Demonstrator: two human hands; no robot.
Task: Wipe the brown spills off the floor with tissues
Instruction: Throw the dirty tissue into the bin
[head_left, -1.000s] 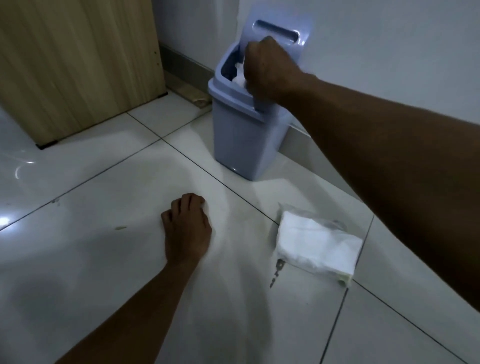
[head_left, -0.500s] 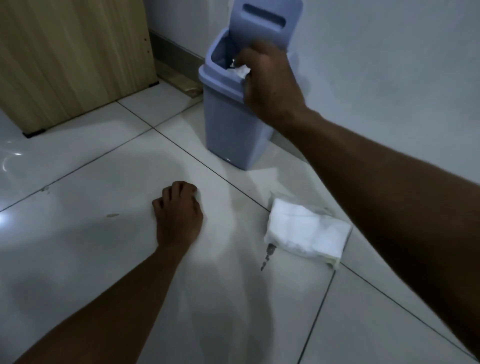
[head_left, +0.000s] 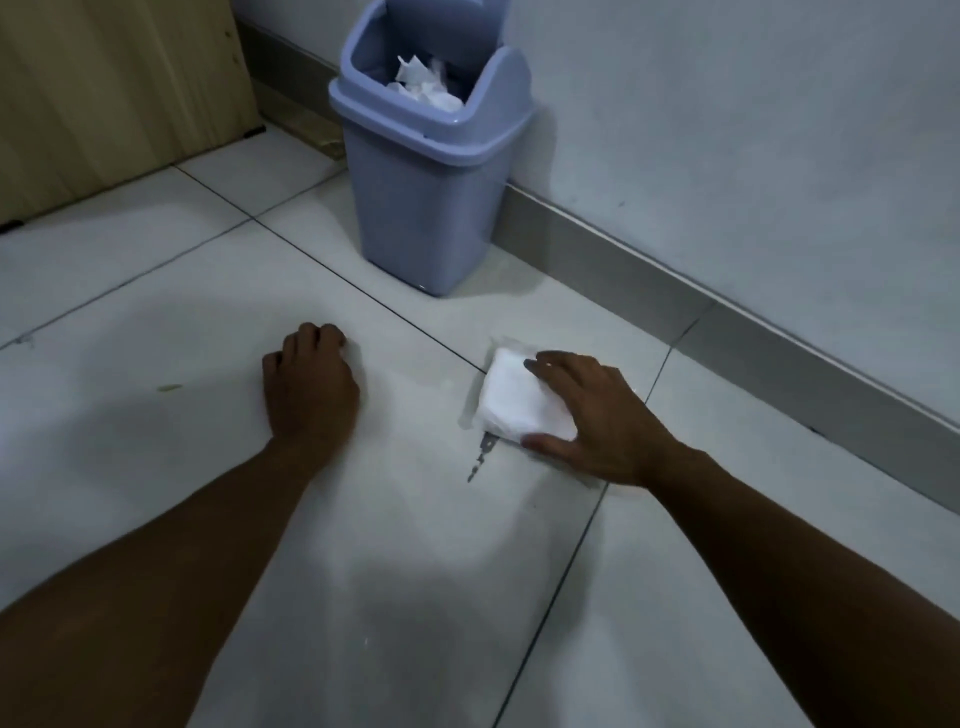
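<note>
Head view showed the right hand (head_left: 602, 415) spread over the tissue pack (head_left: 511, 402) on the floor (head_left: 156, 467), fingers across its top and thumb along its near edge, a loose grip rather than a clamp. The left hand (head_left: 311, 389) rested knuckled on the tile, fingers curled on nothing. A small brownish spill (head_left: 169, 387) lay well left of both hands. Pulling one tissue might have dragged the whole pack along, and that far-off fleck could easily have been missed. The bin (head_left: 426, 171) held crumpled tissues.

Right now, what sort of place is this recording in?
Probably a room corner in a home: glossy tiled floor, a lidded blue bin against a plain wall with skirting, and wooden furniture.
</note>
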